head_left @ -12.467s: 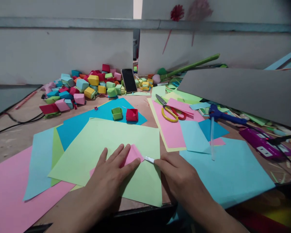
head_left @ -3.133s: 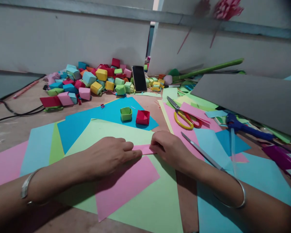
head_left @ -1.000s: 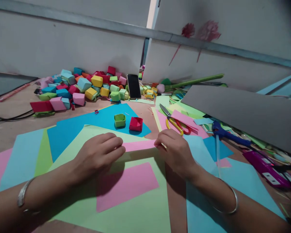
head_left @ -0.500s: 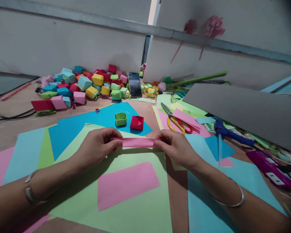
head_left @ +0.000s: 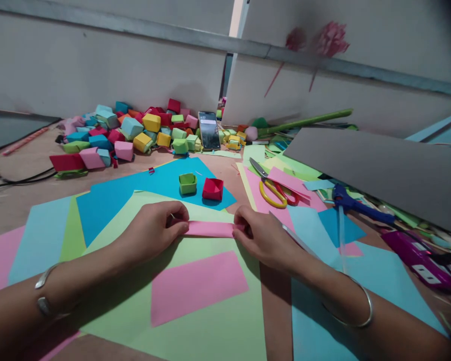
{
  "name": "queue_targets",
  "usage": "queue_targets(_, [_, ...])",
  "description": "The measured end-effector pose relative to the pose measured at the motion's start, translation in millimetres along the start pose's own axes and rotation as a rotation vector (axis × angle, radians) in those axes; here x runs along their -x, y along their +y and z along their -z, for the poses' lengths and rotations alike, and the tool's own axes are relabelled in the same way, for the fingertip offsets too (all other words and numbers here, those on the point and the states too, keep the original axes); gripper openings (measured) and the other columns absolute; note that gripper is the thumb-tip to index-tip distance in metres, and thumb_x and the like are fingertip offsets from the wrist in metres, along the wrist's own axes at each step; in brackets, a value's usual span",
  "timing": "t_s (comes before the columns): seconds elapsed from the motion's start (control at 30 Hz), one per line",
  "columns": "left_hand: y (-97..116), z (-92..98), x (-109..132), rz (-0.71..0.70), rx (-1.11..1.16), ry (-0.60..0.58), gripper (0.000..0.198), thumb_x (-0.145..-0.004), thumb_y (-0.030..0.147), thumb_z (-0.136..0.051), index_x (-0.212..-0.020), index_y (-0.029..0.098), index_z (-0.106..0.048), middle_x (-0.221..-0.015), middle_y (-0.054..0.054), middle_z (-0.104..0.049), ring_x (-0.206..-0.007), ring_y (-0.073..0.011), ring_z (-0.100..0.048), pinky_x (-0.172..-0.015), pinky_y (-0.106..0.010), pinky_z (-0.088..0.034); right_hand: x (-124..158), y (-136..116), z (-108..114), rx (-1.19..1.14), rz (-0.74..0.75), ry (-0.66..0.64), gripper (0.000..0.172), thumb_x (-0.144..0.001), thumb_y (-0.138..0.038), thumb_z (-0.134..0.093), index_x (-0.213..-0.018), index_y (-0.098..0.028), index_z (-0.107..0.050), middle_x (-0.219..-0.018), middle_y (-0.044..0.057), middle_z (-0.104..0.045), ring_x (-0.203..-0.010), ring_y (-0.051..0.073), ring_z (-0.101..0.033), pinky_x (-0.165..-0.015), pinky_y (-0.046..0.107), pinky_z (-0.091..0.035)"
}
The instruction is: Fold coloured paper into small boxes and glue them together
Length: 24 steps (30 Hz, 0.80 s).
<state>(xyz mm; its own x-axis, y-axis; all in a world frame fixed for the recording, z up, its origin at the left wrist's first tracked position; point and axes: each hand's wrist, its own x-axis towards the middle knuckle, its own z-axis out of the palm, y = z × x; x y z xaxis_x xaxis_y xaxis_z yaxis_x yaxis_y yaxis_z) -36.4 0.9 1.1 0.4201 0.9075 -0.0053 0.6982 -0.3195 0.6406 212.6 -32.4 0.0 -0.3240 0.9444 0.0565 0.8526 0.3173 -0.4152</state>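
Over one green sheet (head_left: 218,333), the left hand (head_left: 156,230) and right hand (head_left: 263,235) pinch the ends of one pink strip (head_left: 210,229) — long, thin, straight. One green box (head_left: 188,184) and one red box (head_left: 213,189) sit behind — one pink paper (head_left: 199,289) lies nearer.

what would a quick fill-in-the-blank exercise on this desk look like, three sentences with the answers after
The left hand and right hand hold a paper strip coloured ____.
From the wearer's view, the red box sits to the ____ of the green box.
Both boxes rest on a sheet coloured ____.

Missing words: pink; right; blue.
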Motion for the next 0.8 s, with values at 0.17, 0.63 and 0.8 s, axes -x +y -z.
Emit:
queue_targets(0.17, [-4, -7.3, 1, -0.196, -0.144, 0.014, 0.013, -0.085, 0.021, -0.053, -0.076, 0.018, -0.061, -0.084, -0.004, -0.062, -0.074, -0.0162, -0.059, -0.062, -0.026, -0.044, 1, -3, -3, 0.123, 0.114, 0.026, 0.01, -0.088, -0.012, -0.049, -0.088, -0.019, -0.055, -0.075, 0.0, -0.06, -0.066, 0.013, -0.05, -0.057, 0.024, -0.027])
queue_targets(0.63, [10, 0.1, 9, -0.425, -0.749, -0.119, 0.019, -0.084, 0.014, -0.051, -0.088, 0.023, -0.068, -0.071, -0.002, -0.06, -0.062, -0.0164, -0.056, -0.049, -0.029, -0.02, 7, -20, -23, 0.497, 0.584, 0.066, 0.017, -0.098, -0.014, -0.045, -0.095, -0.014, -0.062, -0.084, 0.004, -0.061, -0.076, 0.018, -0.05, -0.065, 0.034, -0.033])
queue_targets(0.8, [5, -7.0, 6, -0.469, -0.707, -0.161, 0.014, -0.082, 0.015, -0.053, -0.089, 0.019, -0.065, -0.076, -0.003, -0.061, -0.068, -0.0188, -0.055, -0.051, -0.029, -0.029, 17, -16, -12, 0.445, 0.392, -0.068, 0.024, -0.096, -0.007, -0.046, -0.079, -0.014, -0.061, -0.078, 0.003, -0.06, -0.07, 0.017, -0.05, -0.061, 0.033, -0.033])
